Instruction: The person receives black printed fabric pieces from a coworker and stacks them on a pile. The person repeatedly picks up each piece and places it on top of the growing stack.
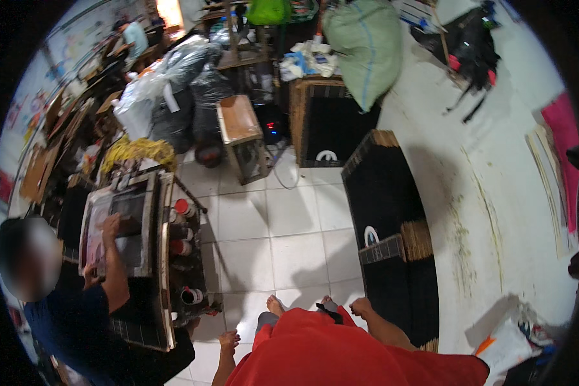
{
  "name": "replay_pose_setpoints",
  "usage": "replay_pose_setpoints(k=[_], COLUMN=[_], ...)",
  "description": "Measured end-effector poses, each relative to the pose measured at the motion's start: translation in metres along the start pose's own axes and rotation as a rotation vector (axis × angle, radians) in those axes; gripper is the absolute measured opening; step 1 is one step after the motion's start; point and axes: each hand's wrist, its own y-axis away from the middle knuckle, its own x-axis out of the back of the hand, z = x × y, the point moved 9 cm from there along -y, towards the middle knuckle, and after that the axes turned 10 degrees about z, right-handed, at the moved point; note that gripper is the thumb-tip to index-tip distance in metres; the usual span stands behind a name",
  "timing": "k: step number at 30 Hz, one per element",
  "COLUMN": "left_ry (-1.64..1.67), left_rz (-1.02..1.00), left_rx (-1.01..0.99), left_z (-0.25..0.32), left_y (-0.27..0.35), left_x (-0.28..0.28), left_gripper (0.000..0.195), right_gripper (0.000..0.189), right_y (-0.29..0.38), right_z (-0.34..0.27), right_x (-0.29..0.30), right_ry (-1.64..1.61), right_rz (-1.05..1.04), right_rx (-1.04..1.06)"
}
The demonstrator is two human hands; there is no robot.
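My left hand (229,339) hangs low beside my red shirt (318,352), its fingers a little apart and nothing in them. On the other side, my right hand (362,307) is held with its fingers curled inward. I see no object in it, though its palm is hidden. Nearest to that hand are tall stacks of black sheets (395,294) with brown layered edges, beside the white wall. Another such stack of black sheets (381,183) stands just beyond. My bare foot (274,305) shows on the white tile floor (246,265).
At left a co-worker (72,318) leans over a framed printing screen (118,227) on a table. Jars with red lids (183,207) line its side shelf. Farther off are a wooden stand (241,120), black plastic bags (207,91), a green sack (366,48) and a seated person (134,41).
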Motion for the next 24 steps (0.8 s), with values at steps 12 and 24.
replay_pose_setpoints(k=[12,24], left_ry=[0.001,0.277], left_rz=[0.008,0.310], left_rx=[0.003,-0.060], left_z=[-0.019,-0.008], left_y=[0.030,0.009], left_x=[-0.034,0.054], left_gripper=[0.017,0.017], right_gripper=[0.009,0.005], right_y=[-0.034,-0.044], right_z=[-0.078,-0.066], right_x=[0.024,0.017], right_ry=[-0.467,-0.249], right_rz=[0.025,-0.060], right_rx=[0.039,0.001])
